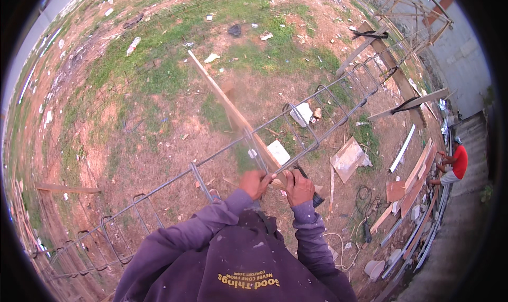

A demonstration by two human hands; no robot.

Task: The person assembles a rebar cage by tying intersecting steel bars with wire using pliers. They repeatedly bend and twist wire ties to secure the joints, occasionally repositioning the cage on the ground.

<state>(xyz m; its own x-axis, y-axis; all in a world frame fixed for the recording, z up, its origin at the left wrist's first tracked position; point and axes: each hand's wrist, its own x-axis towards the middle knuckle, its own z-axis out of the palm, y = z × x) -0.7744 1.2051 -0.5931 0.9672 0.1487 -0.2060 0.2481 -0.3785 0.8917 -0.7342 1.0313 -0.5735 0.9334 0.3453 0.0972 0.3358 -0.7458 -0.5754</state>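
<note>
A long cage of steel rebar [170, 181] with square stirrups [303, 127] runs slantwise from lower left to upper right before me. My left hand [254, 184] is closed at the near bar, beside a stirrup that it seems to grip. Close to its right, my right hand [299, 187] has its fingers curled by the same bar; what it holds is hidden. A narrow wooden strip [222, 97] passes under the cage, its near end between my hands. Dark footwear [317, 199] shows partly behind my right hand.
Wooden supports [407, 105] with black ties stand at the cage's right end. White blocks [278, 152] lie beneath the bars. Boards [421, 170], a cable [365, 202] and a bucket [374, 269] lie to the right. A person [455, 164] in red sits by the wall.
</note>
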